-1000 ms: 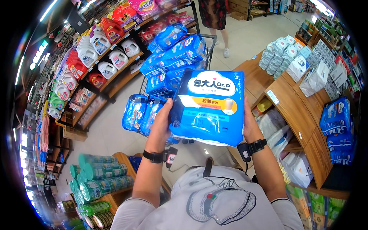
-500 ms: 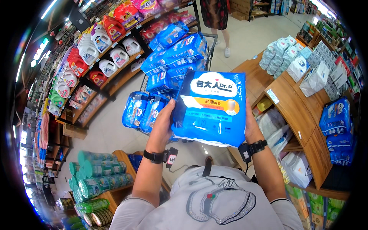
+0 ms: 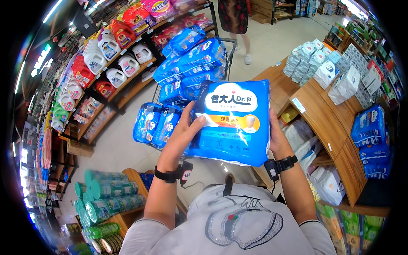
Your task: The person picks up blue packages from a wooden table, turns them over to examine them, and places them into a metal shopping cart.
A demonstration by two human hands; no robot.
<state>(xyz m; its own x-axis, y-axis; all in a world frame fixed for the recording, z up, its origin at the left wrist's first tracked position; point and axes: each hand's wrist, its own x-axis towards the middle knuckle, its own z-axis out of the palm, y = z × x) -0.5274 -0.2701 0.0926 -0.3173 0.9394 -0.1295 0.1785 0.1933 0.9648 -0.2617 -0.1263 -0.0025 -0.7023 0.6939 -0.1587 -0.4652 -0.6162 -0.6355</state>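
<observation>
One blue package [image 3: 231,123], held up in mid-air between left hand [image 3: 178,134] and right hand [image 3: 280,138], printed front tilted toward the view. On the left, thumb laid over the front near its edge, forefinger spread apart from it along the side, other fingers mostly out of sight behind; by all appearances, clamped on the package. On the right, fingers close together and pressed along the opposite side, with no telling how far underneath. Taking hold and lifting: done, judging from the two-handed grip and the level, steady-looking hold. Setting down or letting go: not yet done. Apparently rests on neither the wire cart [image 3: 233,47] just beyond nor the wooden display table [image 3: 327,123] off to the right, though overlapping the near side of the cart's load from this angle. Opening: not done either; shows no tear on the visible front, back hidden. Beyond, heaped on the cart, several stacked blue packs [image 3: 191,63] of similar look, plus two upright blue packs [image 3: 146,123] at the near left, all untouched by either hand. Farther right, past the table's pale packs [image 3: 304,59], another group of blue packages [image 3: 369,123], likewise untouched. No way to count handled packs against unhandled ones from here.
</observation>
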